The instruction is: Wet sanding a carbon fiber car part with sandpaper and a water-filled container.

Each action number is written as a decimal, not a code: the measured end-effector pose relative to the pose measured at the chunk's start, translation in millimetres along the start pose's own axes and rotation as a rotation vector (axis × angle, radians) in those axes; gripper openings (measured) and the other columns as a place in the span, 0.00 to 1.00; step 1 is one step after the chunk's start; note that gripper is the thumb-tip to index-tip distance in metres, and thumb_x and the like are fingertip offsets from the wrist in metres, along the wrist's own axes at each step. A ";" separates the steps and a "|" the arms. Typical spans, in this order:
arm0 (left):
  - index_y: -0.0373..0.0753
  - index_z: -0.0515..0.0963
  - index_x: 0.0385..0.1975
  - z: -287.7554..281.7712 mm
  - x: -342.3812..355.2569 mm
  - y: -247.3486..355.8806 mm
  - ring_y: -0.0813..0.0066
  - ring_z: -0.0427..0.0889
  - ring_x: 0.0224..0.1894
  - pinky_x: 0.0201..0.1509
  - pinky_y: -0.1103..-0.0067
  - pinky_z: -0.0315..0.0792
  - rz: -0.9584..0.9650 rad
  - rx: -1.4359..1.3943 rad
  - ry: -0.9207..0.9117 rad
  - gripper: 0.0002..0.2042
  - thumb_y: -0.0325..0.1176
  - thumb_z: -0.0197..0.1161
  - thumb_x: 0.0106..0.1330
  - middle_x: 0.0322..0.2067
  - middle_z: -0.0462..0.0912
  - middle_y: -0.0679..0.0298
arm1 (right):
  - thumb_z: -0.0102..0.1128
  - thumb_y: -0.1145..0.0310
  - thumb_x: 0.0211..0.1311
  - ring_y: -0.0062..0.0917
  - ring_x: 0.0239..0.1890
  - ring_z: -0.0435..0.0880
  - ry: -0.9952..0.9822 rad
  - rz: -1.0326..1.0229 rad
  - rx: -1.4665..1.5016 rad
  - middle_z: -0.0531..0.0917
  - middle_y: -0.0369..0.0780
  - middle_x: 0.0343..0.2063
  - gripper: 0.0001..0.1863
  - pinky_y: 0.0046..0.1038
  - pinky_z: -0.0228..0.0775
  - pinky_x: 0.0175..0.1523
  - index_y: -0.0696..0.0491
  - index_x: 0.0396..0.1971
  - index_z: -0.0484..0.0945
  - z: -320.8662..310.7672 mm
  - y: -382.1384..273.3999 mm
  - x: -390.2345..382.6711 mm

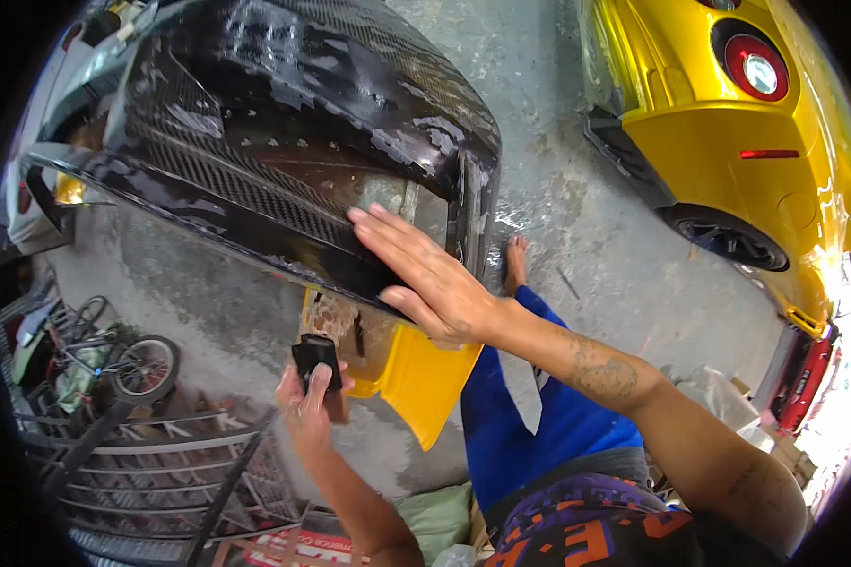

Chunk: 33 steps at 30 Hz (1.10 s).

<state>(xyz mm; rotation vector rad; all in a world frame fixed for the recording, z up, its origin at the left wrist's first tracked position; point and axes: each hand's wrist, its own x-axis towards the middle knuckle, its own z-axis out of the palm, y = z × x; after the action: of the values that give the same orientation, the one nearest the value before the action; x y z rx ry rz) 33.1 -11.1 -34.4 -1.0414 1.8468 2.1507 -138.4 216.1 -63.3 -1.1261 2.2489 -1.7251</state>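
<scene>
My right hand lies with extended fingers on the lower edge of a glossy black carbon-fibre body part, which fills the upper left of the head view and has a large cutout. My left hand grips a small black block below that part, its thumb on the block's face. Beneath my right hand and just right of the block sits a bright yellow panel, partly hidden.
A yellow car stands at the right on the concrete floor, with a red object below it. A small bicycle and metal racks fill the lower left. A green bag lies near my legs.
</scene>
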 end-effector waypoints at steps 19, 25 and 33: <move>0.34 0.74 0.57 119.8 -44.2 122.6 0.80 0.81 0.35 0.38 0.83 0.77 0.036 0.296 0.222 0.28 0.25 0.77 0.57 0.41 0.83 0.64 | 0.59 0.69 0.70 0.47 0.79 0.54 0.048 -0.049 0.112 0.57 0.39 0.78 0.38 0.45 0.56 0.78 0.49 0.77 0.56 15.7 23.9 7.3; 0.33 0.74 0.57 144.4 -47.6 107.5 0.82 0.79 0.29 0.33 0.85 0.75 0.049 0.296 0.321 0.29 0.22 0.77 0.54 0.37 0.82 0.66 | 0.59 0.69 0.71 0.46 0.79 0.54 -0.030 -0.018 0.181 0.58 0.38 0.78 0.37 0.45 0.55 0.79 0.48 0.77 0.56 7.9 19.5 20.1; 0.32 0.77 0.46 152.0 -44.6 111.4 0.81 0.80 0.27 0.32 0.84 0.77 0.269 0.520 0.536 0.18 0.21 0.74 0.57 0.32 0.81 0.66 | 0.56 0.65 0.74 0.47 0.79 0.53 -0.078 -0.036 0.200 0.57 0.39 0.78 0.33 0.46 0.54 0.79 0.49 0.76 0.60 -2.4 23.9 21.1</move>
<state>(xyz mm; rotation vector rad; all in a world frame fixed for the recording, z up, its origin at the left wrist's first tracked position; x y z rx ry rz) -52.7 114.5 85.5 -1.3773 2.7180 1.4165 -166.6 207.6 -75.7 -1.1734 1.9726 -1.8367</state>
